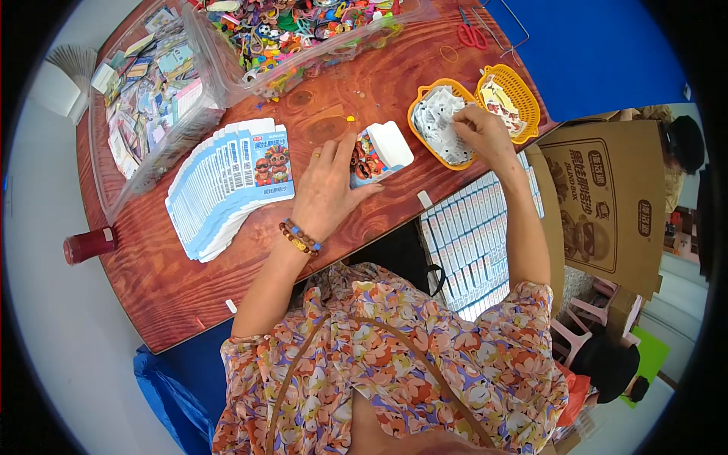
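Observation:
On the red wood-patterned table, my left hand (330,182) lies beside a small printed card box (365,163), fingers stretched and thumb apart. The fingers touch its left edge and the thumb reaches along its lower side. The box's white flap (393,144) stands open toward the right. My right hand (487,133) is over a yellow basket (415,114) of small white packets (440,125). Its fingers are pinched together at the packets, partly hiding what they grip. Left of my left hand lies a fanned stack of flat blue-and-white cartons (227,182).
A second yellow basket (533,98) holds cream-coloured pieces. Clear bins of paper cards (155,95) and colourful trinkets (303,34) stand at the back. Red scissors (472,36) lie far right. Below the table edge, packed boxes (474,243) adjoin a large cardboard carton (607,205).

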Tool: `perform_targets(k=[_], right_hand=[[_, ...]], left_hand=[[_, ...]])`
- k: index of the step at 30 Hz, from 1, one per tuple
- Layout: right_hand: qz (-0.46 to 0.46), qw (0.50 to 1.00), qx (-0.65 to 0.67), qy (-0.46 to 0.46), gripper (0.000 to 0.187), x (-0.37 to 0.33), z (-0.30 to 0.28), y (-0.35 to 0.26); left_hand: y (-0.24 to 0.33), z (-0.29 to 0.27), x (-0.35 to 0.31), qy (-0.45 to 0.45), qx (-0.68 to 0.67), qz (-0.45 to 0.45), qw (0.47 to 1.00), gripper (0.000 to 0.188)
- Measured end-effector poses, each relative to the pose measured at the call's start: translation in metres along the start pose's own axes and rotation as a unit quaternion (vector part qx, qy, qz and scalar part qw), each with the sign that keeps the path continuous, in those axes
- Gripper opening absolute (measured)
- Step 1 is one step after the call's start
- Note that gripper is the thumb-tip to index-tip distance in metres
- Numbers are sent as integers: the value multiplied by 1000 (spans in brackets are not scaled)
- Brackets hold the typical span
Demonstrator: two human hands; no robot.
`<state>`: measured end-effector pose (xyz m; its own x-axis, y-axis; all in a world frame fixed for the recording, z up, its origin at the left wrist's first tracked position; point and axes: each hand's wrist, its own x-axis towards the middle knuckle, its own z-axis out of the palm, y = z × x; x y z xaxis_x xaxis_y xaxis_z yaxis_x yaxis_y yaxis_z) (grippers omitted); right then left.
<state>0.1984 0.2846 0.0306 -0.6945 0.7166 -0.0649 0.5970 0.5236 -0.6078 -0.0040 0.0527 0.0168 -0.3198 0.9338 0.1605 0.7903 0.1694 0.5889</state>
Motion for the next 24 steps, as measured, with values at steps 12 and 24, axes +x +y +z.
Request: perform_targets(k=[12, 24], right_hand=[[-34, 999, -22, 13, 18, 2, 2, 15], [55, 954, 288, -58, 15, -6, -23, 6]], left_hand=[[0, 3, 3, -6, -6, 1, 1000, 86], [10, 8, 13, -18, 3, 29, 999, 85]])
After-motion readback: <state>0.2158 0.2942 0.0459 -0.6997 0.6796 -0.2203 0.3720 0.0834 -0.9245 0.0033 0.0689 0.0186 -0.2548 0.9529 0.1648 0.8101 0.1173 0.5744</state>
